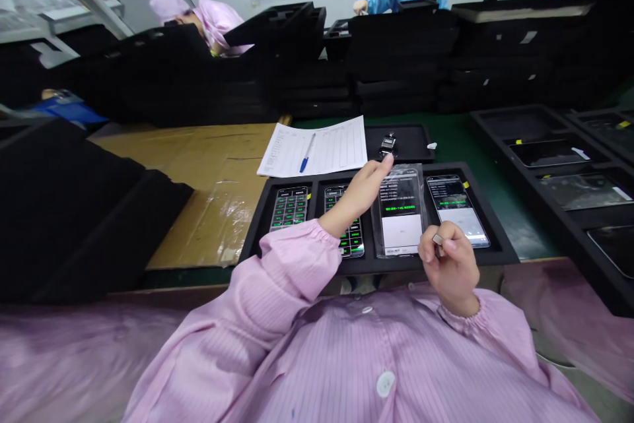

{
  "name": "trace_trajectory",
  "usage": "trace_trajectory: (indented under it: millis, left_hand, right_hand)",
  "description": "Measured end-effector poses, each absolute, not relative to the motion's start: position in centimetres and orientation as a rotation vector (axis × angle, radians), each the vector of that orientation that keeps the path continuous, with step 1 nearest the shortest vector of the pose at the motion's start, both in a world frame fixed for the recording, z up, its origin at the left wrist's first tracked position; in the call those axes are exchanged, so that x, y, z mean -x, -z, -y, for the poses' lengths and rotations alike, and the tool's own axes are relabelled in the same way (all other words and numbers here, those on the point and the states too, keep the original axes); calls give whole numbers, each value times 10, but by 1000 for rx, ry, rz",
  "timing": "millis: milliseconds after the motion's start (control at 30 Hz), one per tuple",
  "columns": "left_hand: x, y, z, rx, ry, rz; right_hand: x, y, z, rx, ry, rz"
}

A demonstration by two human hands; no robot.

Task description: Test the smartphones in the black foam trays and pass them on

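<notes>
Four smartphones with lit test screens lie in a black foam tray (376, 264). One phone (402, 212) sits inside a clear plastic bag, and another (351, 238) is partly covered by my left hand (359, 192). Those fingertips reach just below a small metal part (389, 146) in a shallow black tray (406, 142); I cannot tell if they touch it. My right hand (448, 258) pinches a small metal piece (437, 239) between thumb and finger, above the bagged phone's lower right corner.
A printed sheet (312, 149) with a blue pen (307, 154) lies behind the phones, on cardboard (212, 192). Another black tray of phones (545, 172) stands at right on a green mat (456, 139). Stacked black foam trays (396, 60) rise beyond, with co-workers in the background.
</notes>
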State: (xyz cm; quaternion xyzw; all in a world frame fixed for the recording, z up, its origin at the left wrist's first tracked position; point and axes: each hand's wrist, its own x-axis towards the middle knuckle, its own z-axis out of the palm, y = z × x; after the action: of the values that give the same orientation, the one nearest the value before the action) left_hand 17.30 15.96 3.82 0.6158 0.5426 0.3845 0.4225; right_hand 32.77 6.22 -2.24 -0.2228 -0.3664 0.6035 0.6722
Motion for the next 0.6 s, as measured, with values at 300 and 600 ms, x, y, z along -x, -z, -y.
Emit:
trace_trajectory:
  millis: [300,600]
  left_hand:
    - [-174,-15,-106,-1275,-1014,-1080]
    - [-182,-67,-99,-1115,-1307,-937]
  right_hand:
    - [-346,7,-61,568,-1266,595]
    - [-327,8,-62,696,-1700,889]
